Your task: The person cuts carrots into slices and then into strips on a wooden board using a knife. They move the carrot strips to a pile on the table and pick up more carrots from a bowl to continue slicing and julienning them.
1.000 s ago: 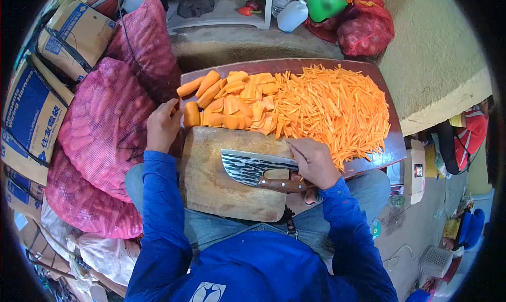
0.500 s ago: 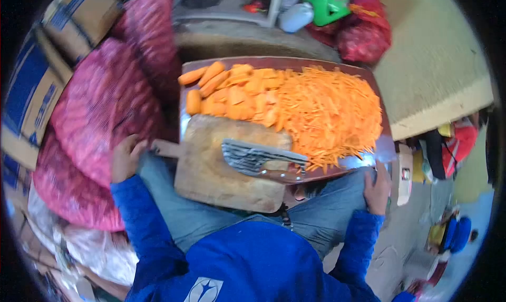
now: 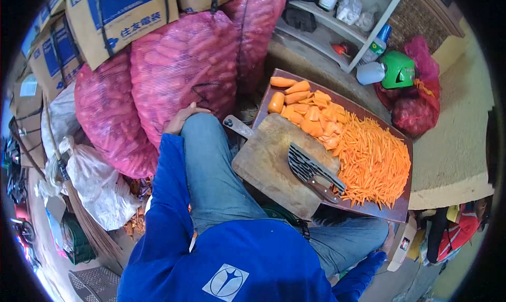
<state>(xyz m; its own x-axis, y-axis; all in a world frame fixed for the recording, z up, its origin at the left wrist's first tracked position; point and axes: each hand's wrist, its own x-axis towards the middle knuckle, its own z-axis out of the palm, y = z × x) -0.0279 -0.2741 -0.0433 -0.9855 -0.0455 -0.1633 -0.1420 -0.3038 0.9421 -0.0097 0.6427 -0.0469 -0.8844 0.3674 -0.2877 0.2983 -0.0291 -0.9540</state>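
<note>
My left hand (image 3: 184, 117) rests on my left knee with its fingers laid out, beside a pink mesh sack of carrots (image 3: 182, 65), and holds nothing. My right hand (image 3: 389, 240) is by my right knee, mostly hidden behind it, so its fingers do not show. Between my legs, a worn wooden cutting board (image 3: 269, 154) overlaps a dark red table (image 3: 401, 210). A knife (image 3: 301, 165) with a black-and-silver patterned blade lies on the board, untouched. Behind the board are peeled carrots (image 3: 298, 87), carrot slices (image 3: 313, 124) and a heap of carrot strips (image 3: 371, 162).
Strapped cardboard boxes (image 3: 124, 17) sit above the sacks. White plastic sacks (image 3: 100, 183) and a broom (image 3: 87, 217) stand at left. A shelf (image 3: 332, 25), a green container (image 3: 398, 70) and a red mesh bag (image 3: 416, 112) are at the back; a concrete ledge (image 3: 448, 159) runs along the right.
The view has swung left, bringing more of the sacks and boxes in. My left hand has moved onto my knee. My right hand has dropped behind the right knee. Board and knife look unchanged.
</note>
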